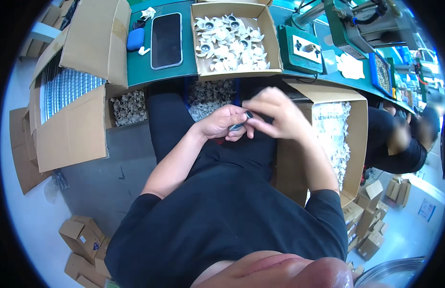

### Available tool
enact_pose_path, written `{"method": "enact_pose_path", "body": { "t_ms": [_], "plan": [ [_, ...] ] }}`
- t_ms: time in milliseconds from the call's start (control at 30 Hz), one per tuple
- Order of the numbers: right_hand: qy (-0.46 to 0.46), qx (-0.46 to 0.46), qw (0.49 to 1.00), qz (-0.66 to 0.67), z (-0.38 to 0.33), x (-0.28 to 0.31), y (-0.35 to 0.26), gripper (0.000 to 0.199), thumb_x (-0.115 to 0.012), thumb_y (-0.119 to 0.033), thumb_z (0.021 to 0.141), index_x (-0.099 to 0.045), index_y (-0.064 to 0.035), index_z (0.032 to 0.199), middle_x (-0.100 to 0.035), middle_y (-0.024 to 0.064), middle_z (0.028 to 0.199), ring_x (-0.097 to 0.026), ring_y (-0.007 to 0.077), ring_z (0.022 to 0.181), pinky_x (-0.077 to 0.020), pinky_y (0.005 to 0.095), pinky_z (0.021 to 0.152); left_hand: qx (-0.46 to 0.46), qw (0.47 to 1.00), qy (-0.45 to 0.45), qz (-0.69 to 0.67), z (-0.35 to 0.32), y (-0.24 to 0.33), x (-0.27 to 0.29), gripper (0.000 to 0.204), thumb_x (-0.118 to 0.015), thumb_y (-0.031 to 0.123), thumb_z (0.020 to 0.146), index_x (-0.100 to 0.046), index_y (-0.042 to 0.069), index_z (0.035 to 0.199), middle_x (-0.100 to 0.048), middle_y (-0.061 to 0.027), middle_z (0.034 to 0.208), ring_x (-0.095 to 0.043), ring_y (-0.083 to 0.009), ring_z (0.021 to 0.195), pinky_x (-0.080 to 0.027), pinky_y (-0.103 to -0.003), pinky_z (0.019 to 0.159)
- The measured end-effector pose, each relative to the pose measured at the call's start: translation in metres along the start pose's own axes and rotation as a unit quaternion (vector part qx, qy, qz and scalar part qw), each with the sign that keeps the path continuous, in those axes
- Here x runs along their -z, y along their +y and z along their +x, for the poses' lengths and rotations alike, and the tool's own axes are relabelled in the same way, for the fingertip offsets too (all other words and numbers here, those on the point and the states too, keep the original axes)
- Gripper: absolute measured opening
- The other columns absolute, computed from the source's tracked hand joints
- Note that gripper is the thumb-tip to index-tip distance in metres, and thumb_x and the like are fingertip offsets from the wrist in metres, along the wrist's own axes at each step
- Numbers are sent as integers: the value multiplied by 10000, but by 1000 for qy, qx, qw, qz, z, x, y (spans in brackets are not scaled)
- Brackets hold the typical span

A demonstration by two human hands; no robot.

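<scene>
Above my lap, my left hand point(222, 123) is closed around a small dark part point(237, 127). A round black end point(249, 114) shows at its fingertips; the rest is mostly covered by fingers, so I cannot tell its exact kind. Close against it on the right is my right hand point(280, 115), its fingers bent toward the part and smeared by motion. Whether that hand grips anything is unclear. Beyond both hands, on the green table, a shallow cardboard box point(239, 74) holds many white bladed fan wheels point(222, 36), some with dark round hubs.
A phone point(166, 41) and a blue case point(135, 39) lie left of the box. A green press point(299, 50) stands right. Open cardboard cartons point(73, 127) flank my legs, the right carton point(359, 144) holding white parts. Another person's legs point(390, 144) are at far right.
</scene>
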State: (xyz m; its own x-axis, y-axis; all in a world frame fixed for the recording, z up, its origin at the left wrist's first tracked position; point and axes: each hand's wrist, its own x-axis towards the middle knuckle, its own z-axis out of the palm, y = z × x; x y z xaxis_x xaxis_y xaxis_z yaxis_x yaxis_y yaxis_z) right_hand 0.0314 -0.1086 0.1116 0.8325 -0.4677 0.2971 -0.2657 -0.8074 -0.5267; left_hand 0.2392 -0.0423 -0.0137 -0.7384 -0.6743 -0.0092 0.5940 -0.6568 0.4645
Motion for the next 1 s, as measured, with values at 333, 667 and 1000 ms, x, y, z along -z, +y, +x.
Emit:
{"method": "enact_pose_path", "body": {
  "t_ms": [333, 667, 1000],
  "plan": [
    [308, -271, 899, -151, -17, 63, 92, 252, -801, -184, 899, -757, 3, 1062, -719, 105, 926, -686, 191, 805, -538, 299, 734, 35, 997, -28, 60, 22, 8, 1, 515, -552, 332, 1085, -556, -86, 1386, -716, -144, 954, -450, -38, 559, -400, -198, 472],
    [176, -289, 941, -8, -14, 116, 154, 244, -772, -218, 861, -753, 8, 951, -698, 159, 778, -669, 242, 707, -526, 390, 654, 116, 990, 44, 63, 24, -34, 33, 509, -526, 313, 1096, -540, -104, 1389, -705, -136, 943, -441, -47, 541, -380, -198, 454],
    [368, -481, 714, -351, -308, 94, 156, 318, -699, -223, 906, -721, -62, 1179, -729, 150, 1105, -716, 308, 1011, -567, 402, 906, 216, 949, 199, 116, -12, -65, 85, 419, -499, 244, 1106, -557, -89, 1354, -707, -120, 948, -473, -67, 561, -402, -206, 478]
  ]
}}
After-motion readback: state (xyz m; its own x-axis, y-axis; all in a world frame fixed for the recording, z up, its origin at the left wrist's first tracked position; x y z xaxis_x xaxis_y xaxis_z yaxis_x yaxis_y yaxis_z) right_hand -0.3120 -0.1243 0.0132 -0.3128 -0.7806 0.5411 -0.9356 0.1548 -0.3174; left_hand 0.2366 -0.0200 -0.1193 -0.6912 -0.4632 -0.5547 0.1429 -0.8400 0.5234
